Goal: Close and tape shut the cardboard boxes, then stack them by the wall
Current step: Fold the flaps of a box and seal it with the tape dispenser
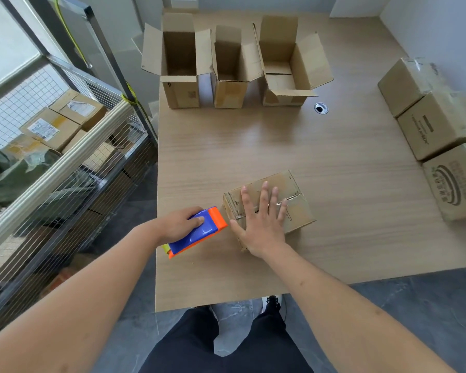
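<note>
Pressing our flat, spread right hand (261, 224) on the closed box (269, 208), left hand (179, 224) gripping the tape dispenser (197, 231), we judge pulling straight along the seam best.

- wooden table (253, 146) with a round cable port (321, 108);
- three open boxes (228, 65) along the far edge;
- closed box (269, 203) near the front (flaps down);
- three sealed boxes (439, 125) at right;
- tape dispenser (197, 232) beside the closed box

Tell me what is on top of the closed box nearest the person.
The right hand lies flat on the closed box, fingers spread across its flap seam. Clear tape shows at the box's left end; the hand covers the seam's middle.
</note>
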`<move>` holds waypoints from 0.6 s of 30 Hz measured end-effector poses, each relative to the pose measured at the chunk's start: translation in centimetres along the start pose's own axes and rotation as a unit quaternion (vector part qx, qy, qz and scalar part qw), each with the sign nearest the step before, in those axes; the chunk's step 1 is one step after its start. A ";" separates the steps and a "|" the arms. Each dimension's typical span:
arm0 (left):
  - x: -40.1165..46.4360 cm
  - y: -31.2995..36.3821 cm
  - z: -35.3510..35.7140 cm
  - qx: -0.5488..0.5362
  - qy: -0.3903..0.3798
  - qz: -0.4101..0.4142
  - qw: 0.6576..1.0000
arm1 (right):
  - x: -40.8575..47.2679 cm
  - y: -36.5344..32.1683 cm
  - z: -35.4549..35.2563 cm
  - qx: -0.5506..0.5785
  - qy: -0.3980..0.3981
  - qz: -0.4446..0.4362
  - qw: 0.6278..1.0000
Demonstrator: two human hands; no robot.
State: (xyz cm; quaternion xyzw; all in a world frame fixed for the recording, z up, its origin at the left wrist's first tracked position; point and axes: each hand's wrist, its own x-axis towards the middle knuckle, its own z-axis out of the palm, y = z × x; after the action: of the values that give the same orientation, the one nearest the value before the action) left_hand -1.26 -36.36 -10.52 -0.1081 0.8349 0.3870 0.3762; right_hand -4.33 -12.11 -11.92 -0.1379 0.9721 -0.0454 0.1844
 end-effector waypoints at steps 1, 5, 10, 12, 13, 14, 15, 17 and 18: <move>-0.3 -0.1 -0.3 0.004 0.010 0.002 1.000 | 0.0 -0.2 -0.1 0.000 -0.001 -0.012 1.000; -1.6 -0.6 -1.6 0.046 0.048 -0.003 0.998 | 1.2 -0.9 -1.4 -0.013 -0.029 -0.103 0.994; -2.8 -1.1 -4.0 0.075 0.054 0.019 0.996 | 2.9 0.3 -3.2 -0.028 -0.070 -0.208 0.975; -3.5 -1.1 -4.6 0.054 0.063 0.054 0.995 | 3.3 0.9 -4.0 -0.046 -0.084 -0.239 0.966; -3.8 -1.0 -4.7 0.045 0.070 0.078 0.993 | 3.5 1.2 -4.3 -0.052 -0.089 -0.253 0.962; -4.1 -0.8 -4.6 0.038 0.076 0.104 0.991 | 3.6 1.3 -4.7 -0.049 -0.097 -0.264 0.958; -4.3 -0.5 -4.6 0.033 0.080 0.130 0.988 | 3.6 1.4 -5.1 -0.023 -0.110 -0.266 0.957; -4.6 0.1 -4.5 0.030 0.077 0.163 0.983 | 3.3 1.4 -5.7 0.133 -0.139 -0.233 0.953; -4.7 0.6 -4.5 0.030 0.074 0.171 0.982 | 2.9 1.4 -6.0 0.254 -0.149 -0.199 0.935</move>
State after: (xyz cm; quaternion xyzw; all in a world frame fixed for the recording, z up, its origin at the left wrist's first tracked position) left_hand -0.71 -39.74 -5.00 0.0188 0.8777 0.4117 0.2445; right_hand -9.50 -11.41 -7.59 -0.2824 0.8422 -0.3053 0.3431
